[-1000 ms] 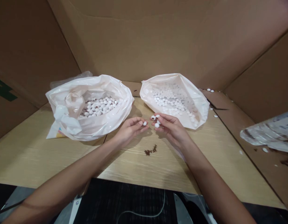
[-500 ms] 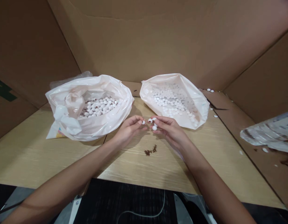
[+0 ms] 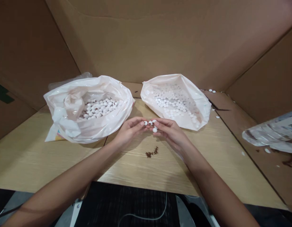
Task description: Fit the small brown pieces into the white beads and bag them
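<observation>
My left hand pinches a small white ball between thumb and fingers. Facing it, my right hand is closed on a cluster of white balls with brown bits among them. The two hands nearly meet above the table, and the left ball lies close beside the cluster. Below them, a little heap of brown star-like pieces rests on the wood. Whether the balls are joined through the brown bits is too small to tell.
A white plastic bag with many white balls and some brown bits stands open at left. Another white bag holding white balls is at right. A clear plastic bottle lies on cardboard at far right. Cardboard walls surround the table.
My hands have come closer together, bringing the left ball up to the right hand's cluster. The bags and brown heap stay in place; the view has shifted slightly.
</observation>
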Demonstrator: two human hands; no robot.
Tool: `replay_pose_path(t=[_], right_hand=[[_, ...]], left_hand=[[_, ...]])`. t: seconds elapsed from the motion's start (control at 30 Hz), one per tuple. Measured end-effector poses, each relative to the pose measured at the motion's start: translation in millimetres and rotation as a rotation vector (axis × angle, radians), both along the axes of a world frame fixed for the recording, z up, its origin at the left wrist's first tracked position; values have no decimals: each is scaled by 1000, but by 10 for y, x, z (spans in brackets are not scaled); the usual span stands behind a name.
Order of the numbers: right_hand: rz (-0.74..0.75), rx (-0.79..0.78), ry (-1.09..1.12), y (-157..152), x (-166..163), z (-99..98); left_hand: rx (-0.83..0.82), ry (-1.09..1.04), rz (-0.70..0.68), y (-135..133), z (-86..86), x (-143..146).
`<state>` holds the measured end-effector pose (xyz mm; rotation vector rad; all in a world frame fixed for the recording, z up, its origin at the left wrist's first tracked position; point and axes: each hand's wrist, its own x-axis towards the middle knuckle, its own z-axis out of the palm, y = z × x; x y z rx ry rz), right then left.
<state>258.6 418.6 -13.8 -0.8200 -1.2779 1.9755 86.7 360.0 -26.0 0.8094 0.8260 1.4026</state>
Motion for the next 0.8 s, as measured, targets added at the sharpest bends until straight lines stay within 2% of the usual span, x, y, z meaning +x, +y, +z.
replay_pose_path(t=[0.2, 0.37, 0.47, 0.53, 0.6, 0.73, 0.8], right_hand=[[-13, 12, -18, -4, -3, 1], [-45, 38, -42, 29, 14, 18], [-106, 120, -127, 67, 32, -19], [-142, 229, -238, 83, 40, -65], [-138, 405, -376, 87, 45, -109], [-51, 805, -571, 87, 55, -140], [-10, 914, -595, 94, 65, -135]], left_hand=[[34, 54, 30, 2, -2, -1], [-30, 4, 15, -2, -2, -7], [-78, -37, 20, 3, -22, -22], [-119, -66, 27, 5, -36, -34], [-149, -86, 30, 4, -41, -40], [-159, -93, 20, -8, -24, -28], [-162, -96, 14, -13, -13, -17]])
